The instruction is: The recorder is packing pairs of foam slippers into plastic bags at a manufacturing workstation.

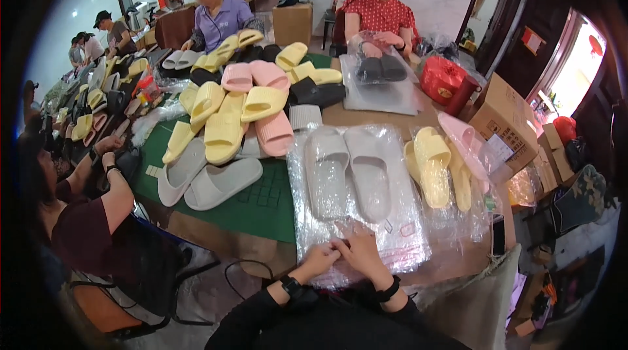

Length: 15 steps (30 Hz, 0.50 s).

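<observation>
A pair of grey slide sandals [371,183] lies inside a clear plastic bag [400,232] right in front of me, on a stack of similar bags. At the bag's near end my left hand [320,260] has its fingers bent together on the plastic edge. My right hand [360,250] meets it there, its fingers closed on the same edge. The fingertips of both hands touch, so exactly how the plastic sits between them is partly hidden. Right of this bag, yellow slides [432,170] lie in clear plastic, with a bagged pink slide [463,137] beyond them.
Loose yellow, pink, grey and black slides are heaped on a green mat [261,216] to the left. A phone [498,235] lies at the right edge. Behind stand a red plastic bundle [445,78] and a cardboard box [507,121]. Co-workers sit across and at left.
</observation>
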Motion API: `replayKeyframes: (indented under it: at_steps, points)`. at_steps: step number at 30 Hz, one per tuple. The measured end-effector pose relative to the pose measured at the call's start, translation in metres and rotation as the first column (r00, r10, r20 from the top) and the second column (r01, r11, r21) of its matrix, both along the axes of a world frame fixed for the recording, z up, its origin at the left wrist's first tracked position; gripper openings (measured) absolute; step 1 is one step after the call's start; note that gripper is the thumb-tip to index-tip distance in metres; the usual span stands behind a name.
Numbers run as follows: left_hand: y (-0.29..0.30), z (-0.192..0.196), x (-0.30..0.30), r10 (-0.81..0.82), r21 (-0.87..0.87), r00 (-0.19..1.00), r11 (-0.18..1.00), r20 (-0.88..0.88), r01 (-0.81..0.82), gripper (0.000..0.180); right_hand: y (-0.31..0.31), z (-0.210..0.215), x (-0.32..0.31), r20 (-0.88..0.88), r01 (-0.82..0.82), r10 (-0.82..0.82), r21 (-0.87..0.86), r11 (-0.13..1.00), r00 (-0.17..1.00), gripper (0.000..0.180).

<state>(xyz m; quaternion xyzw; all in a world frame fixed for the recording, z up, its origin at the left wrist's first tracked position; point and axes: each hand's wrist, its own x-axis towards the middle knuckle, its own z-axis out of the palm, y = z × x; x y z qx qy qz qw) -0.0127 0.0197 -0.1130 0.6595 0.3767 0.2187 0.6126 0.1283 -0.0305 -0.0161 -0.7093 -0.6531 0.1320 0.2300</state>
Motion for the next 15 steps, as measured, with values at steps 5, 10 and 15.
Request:
replayKeyframes:
  at_steps: [5,10,15]
  points:
    - [0.001,0.028,0.007,-0.041,-0.127,0.998,0.991,0.043,0.046,0.017,-0.016,0.002,0.018,-0.044,0.056,-0.054,0.045,0.997,0.998,0.033]
    - [-0.004,0.011,0.001,-0.018,-0.232,0.997,0.972,0.071,0.033,0.010,-0.028,0.015,0.022,-0.052,0.261,-0.256,0.133,0.956,0.965,0.025]
    - [0.001,0.021,-0.002,-0.057,-0.255,0.994,0.964,0.088,0.078,0.012,-0.022,0.001,0.029,0.024,0.290,-0.322,0.374,0.881,0.946,0.026]
